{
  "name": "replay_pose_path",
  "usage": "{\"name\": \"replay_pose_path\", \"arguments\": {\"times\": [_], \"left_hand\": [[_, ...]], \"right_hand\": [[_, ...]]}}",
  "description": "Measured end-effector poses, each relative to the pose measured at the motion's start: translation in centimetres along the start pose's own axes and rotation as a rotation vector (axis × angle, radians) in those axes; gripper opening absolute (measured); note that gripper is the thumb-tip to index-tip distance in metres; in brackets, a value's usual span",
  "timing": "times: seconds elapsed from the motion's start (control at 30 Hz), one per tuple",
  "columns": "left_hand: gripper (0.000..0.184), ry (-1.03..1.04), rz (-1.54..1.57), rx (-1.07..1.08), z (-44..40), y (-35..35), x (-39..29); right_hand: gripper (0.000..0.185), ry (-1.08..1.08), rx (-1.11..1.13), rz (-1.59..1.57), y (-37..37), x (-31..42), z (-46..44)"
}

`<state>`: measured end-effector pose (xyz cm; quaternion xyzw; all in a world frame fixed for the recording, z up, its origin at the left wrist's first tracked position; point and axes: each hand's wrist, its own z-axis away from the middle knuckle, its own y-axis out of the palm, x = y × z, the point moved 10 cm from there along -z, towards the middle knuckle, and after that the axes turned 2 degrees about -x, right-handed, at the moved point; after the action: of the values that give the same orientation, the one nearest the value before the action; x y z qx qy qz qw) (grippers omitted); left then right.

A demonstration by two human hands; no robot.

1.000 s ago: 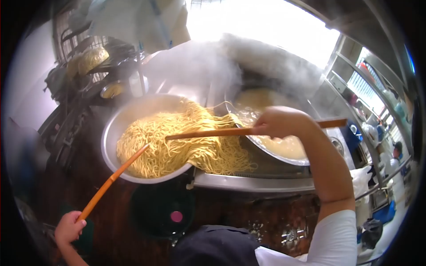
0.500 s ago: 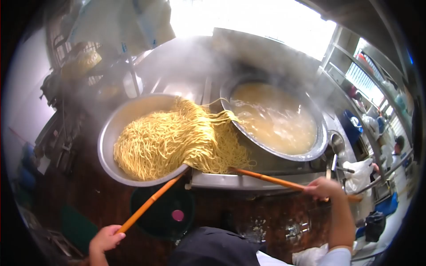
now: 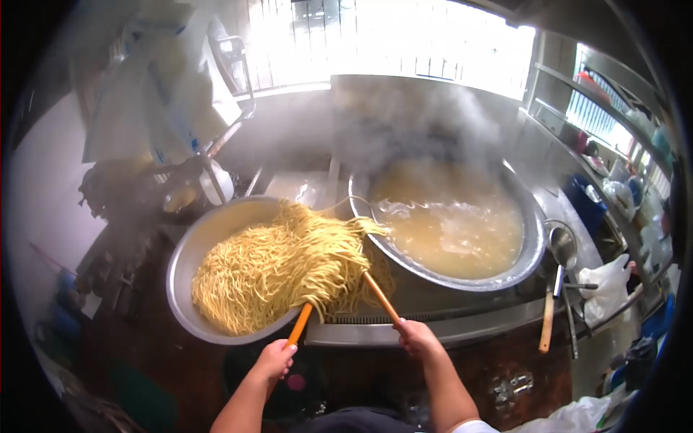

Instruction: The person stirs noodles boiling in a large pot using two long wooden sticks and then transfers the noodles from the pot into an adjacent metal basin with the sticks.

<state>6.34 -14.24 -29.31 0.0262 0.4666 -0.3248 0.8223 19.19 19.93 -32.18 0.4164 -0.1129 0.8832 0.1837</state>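
Yellow noodles [image 3: 245, 270] fill a wide metal basin [image 3: 186, 307] on the left, and a thick clump spills over its right rim toward the metal counter. My left hand [image 3: 276, 359] is closed around a wooden stick [image 3: 299, 326], whose far end goes under the noodles at the rim. Another wooden stick [image 3: 381, 297] is gripped by my right hand [image 3: 419, 338], its tip in the right side of the clump. A few strands reach the edge of a large pot [image 3: 538, 252] of cloudy, bubbling liquid [image 3: 462, 242].
Steam [image 3: 462, 108] rises behind the pot. A ladle [image 3: 563, 249] and a wooden-handled tool [image 3: 546, 325] lie at the pot's right, near a white plastic bag [image 3: 605, 285]. Shelves [image 3: 599, 115] line the right wall. The floor [image 3: 520, 382] looks wet.
My hands have come closer together, the right one swinging left and the left one moving right and up. The noodles beside the basin are gathered into a tighter, raised clump.
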Motion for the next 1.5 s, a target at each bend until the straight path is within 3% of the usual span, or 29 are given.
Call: {"name": "replay_pose_path", "arguments": {"times": [0.13,0.27,0.33,0.4,0.5,0.6,0.73,0.93,1.03,1.13,1.27,1.33,1.4,1.5], "left_hand": [[0.024,-0.020,0.312,0.094,1.5,-1.8,-1.2],[0.024,0.011,0.318,-0.068,2.7,-7.4,-1.7],[0.026,-0.027,0.025,-0.241,4.5,-13.4,-1.7],[0.028,0.174,-0.614,-0.465,6.8,-20.6,-3.2],[0.027,0.044,-0.802,-0.599,16.0,-23.8,-8.6],[0.027,-0.063,-0.882,-0.625,18.7,-25.7,-8.0],[0.025,-0.096,-0.892,-0.587,20.3,-27.3,-5.5],[0.029,-0.156,-0.835,-0.523,27.4,-28.6,-5.3],[0.030,-0.134,-0.729,-0.569,29.9,-30.2,-3.2],[0.030,-0.095,-0.744,-0.670,31.8,-29.3,-6.2],[0.029,0.009,-0.777,-0.755,31.4,-29.9,-5.2],[0.029,0.002,-0.595,-0.678,30.1,-29.2,-4.2],[0.030,0.003,-0.564,-0.591,28.9,-27.7,-3.9],[0.031,-0.029,-0.411,-0.394,26.9,-24.8,-1.6]], "right_hand": [[0.036,-0.091,0.042,0.068,0.8,4.8,0.3],[0.040,-0.392,0.075,0.400,3.7,13.0,-0.7],[0.041,-0.584,-0.004,0.794,5.6,18.3,0.4],[0.041,-0.564,-0.057,1.112,7.4,22.1,2.8],[0.037,-0.567,-0.108,1.409,9.7,26.8,6.3],[0.032,-0.609,-0.122,1.547,12.1,28.5,6.9],[0.030,-0.627,-0.136,1.602,13.0,27.1,8.4],[0.036,-0.622,-0.140,1.471,5.0,28.2,14.5],[0.034,-0.409,-0.038,1.303,-0.3,26.9,17.2],[0.031,-0.157,-0.036,1.258,-3.6,25.3,21.0],[0.030,-0.261,0.036,1.300,-4.5,22.1,22.1],[0.030,-0.163,-0.040,1.239,-4.0,19.8,21.5],[0.030,-0.227,-0.110,1.245,-3.6,16.9,19.6],[0.032,-0.160,-0.164,0.901,-3.9,10.6,15.7]]}}
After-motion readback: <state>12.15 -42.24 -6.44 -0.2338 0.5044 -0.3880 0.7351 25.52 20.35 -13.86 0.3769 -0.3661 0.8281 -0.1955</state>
